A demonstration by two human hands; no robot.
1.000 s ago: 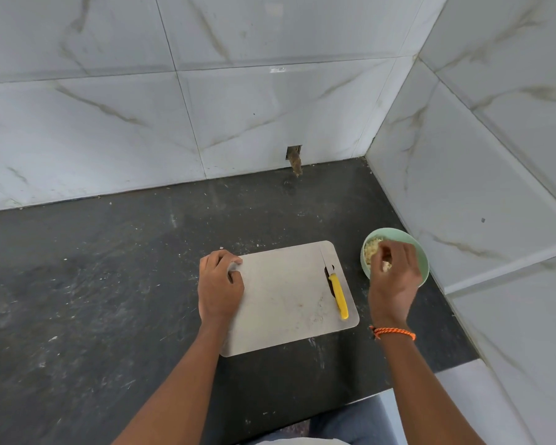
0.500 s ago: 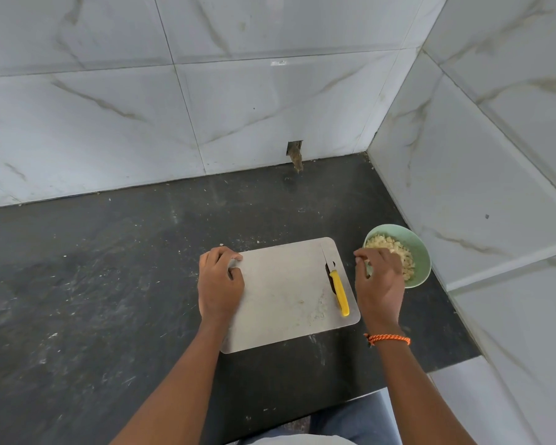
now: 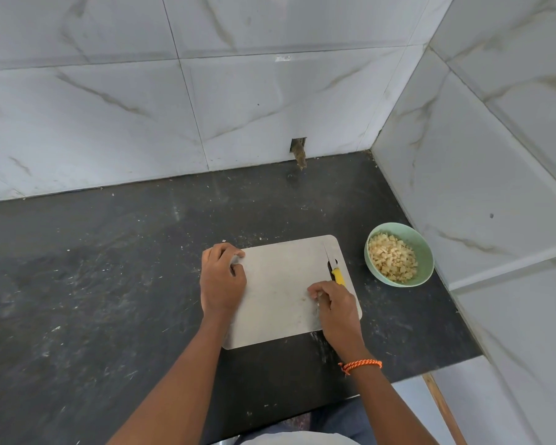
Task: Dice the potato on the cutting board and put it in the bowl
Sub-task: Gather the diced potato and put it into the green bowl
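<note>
Potato (image 3: 394, 262) sits diced in the green bowl (image 3: 426, 252), which stands on the dark worktop (image 3: 77, 284) just right of the cutting board (image 3: 280, 284) and close to the tiled side wall. Only a few pale crumbs seem to be left on the board near the right hand (image 3: 336, 305), so the job looks all but done. The left hand (image 3: 222, 277) curls over the board's left edge, its grip closed on that edge. The right hand rests low on the board with fingers bent, beside the yellow handle of the knife (image 3: 337, 273); whether it pinches a crumb or touches the handle cannot be told. The knife lies along the board's right side, blade pointing away. Risks from here, as I judge: fingers sweeping for scraps could brush the blade or nudge the knife off the edge; tilting the board to tip crumbs would slide the knife toward the bowl
</note>
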